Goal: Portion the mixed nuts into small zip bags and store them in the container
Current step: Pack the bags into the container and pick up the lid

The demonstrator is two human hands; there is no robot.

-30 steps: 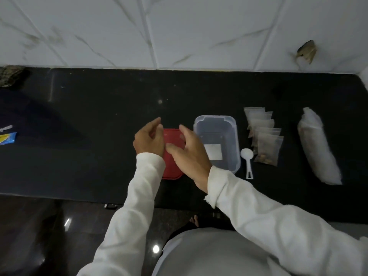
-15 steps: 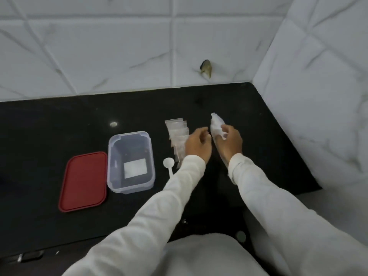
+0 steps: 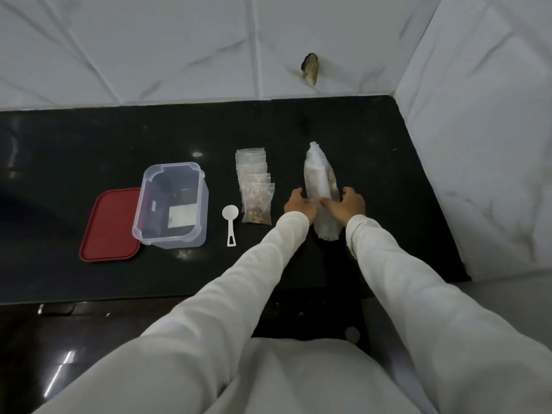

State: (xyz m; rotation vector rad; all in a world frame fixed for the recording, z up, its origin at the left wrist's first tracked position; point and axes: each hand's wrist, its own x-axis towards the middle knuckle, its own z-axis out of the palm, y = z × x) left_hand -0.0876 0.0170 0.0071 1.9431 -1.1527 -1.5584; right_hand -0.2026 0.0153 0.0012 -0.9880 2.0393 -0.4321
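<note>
lying between left hand [image 3: 300,204] and right hand [image 3: 350,204], nut bag [image 3: 317,174] is gripped.

A black stone counter [image 3: 89,138] runs into the tiled corner. From left to right on it lie a red lid [image 3: 110,225], an open clear container [image 3: 203,210] hard against the lid's right edge, a white scoop [image 3: 230,216], an overlapping row of small zip bags [image 3: 255,189] holding nuts, and a large clear bag [image 3: 318,177] lying lengthwise toward the wall.
</note>
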